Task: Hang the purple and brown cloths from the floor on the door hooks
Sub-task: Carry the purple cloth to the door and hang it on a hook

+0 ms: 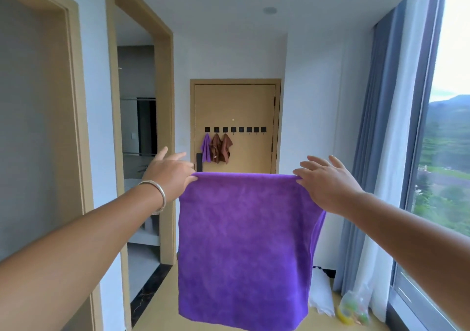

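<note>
Both hands pinch the cloth (245,249) by its top corners, left hand (170,172) and right hand (328,181), other fingers spread. It hangs flat between them: soft, light, limp. One corner suits a hook (233,129) ahead.

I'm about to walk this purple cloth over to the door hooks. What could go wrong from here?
1. The left hand and right hand only pinch the purple cloth by its top corners; it could slip.
2. Held spread, it hides the floor ahead; the plastic bags could trip you.
</note>
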A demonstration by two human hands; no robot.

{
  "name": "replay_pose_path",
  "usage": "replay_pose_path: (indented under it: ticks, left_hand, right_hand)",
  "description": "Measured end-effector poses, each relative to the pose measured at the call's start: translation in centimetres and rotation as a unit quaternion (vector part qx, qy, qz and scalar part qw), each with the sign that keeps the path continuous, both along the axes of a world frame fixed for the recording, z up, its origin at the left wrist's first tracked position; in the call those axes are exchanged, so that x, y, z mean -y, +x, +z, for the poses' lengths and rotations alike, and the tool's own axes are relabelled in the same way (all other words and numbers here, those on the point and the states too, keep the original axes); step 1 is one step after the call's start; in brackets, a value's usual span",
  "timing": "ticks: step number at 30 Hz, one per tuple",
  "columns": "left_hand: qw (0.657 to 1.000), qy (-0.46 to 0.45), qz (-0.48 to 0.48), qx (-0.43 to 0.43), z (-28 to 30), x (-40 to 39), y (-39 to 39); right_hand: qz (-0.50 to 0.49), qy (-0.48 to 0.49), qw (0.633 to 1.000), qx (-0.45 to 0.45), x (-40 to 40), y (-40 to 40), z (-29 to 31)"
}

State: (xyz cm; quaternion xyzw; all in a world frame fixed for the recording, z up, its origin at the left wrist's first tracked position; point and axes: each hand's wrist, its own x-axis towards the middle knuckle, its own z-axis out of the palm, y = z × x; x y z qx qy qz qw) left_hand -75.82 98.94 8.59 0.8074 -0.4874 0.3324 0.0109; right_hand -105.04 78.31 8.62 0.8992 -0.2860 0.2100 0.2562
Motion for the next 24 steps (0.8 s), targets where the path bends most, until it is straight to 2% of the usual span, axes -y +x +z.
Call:
replay_pose_path:
  ticks: [12,24]
  left_hand:
    - [0.999,-0.042,0.033,0.000,1.4,0.9,4.3]
    - [0.998,-0.052,0.022,-0.004,1.8,7.1,15.7]
  right_hand:
    - [0.015,-0.001,1.000,-0.006,3.0,3.3,2.1]
    - [-0.006,-0.013,1.000,-0.011,9.5,15.3,2.9]
